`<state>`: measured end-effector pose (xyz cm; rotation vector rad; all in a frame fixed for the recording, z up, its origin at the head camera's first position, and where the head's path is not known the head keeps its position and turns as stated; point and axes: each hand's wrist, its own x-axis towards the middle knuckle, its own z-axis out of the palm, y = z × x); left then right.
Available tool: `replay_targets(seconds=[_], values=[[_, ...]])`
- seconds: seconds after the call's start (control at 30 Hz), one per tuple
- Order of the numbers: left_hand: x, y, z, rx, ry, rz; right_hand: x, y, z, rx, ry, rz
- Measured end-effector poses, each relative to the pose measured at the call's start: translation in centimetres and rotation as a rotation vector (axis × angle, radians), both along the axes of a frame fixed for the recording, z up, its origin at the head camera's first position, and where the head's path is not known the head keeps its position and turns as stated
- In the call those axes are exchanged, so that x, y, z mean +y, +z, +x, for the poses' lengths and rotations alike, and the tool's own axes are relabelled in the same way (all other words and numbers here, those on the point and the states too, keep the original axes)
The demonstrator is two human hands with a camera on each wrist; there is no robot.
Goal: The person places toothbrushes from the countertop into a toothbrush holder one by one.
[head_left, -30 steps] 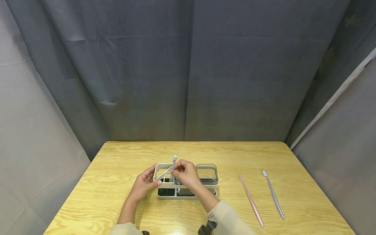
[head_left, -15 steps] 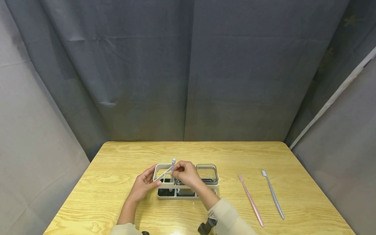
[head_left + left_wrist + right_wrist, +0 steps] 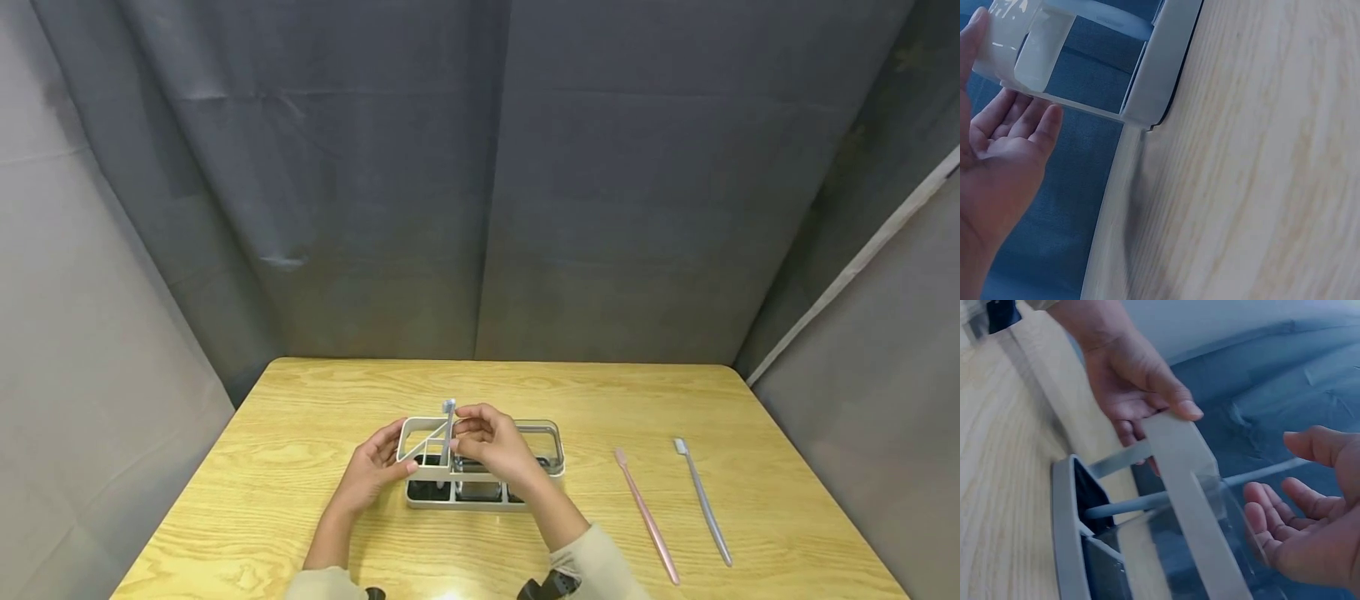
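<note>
My left hand [image 3: 375, 462] grips the left end of a white toothbrush holder [image 3: 487, 506], thumb in front and fingers behind. The holder has an upper frame with divided slots and a lower base with dark inserts. A blue-grey toothbrush [image 3: 448, 429] stands in one of the left slots, bristles up, its handle [image 3: 1129, 505] reaching down to the base. Beside the brush, my right hand [image 3: 495, 446] hovers with loosely bent fingers; in the right wrist view its fingers [image 3: 1297, 494] are apart from the handle. In the left wrist view, fingers [image 3: 1022, 115] lie against the holder's frame.
A clear cup [image 3: 551, 450] sits in the holder's right part. Right of it, a pink toothbrush [image 3: 647, 517] and another blue-grey toothbrush [image 3: 705, 504] lie on the wooden table [image 3: 300, 433]. Grey curtains [image 3: 375, 208] hang around the table.
The toothbrush has gone down into the slot and the right hand has let go of it, its fingers loosening and shifting right. The left hand keeps its grip on the holder.
</note>
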<state>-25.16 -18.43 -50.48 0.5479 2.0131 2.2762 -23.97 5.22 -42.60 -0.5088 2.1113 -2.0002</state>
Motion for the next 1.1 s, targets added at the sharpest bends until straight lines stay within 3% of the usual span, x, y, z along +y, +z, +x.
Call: replay_targets(seconds=[0.7,1.1], values=[[0.1,0.2,0.2,-0.013,0.018,0.003,4.3,1.8,0.8,0.057,0.078,0.066],[0.1,0.1,0.2,-0.012,0.044,-0.047,6.9,1.7,1.3,0.091,0.09,0.081]])
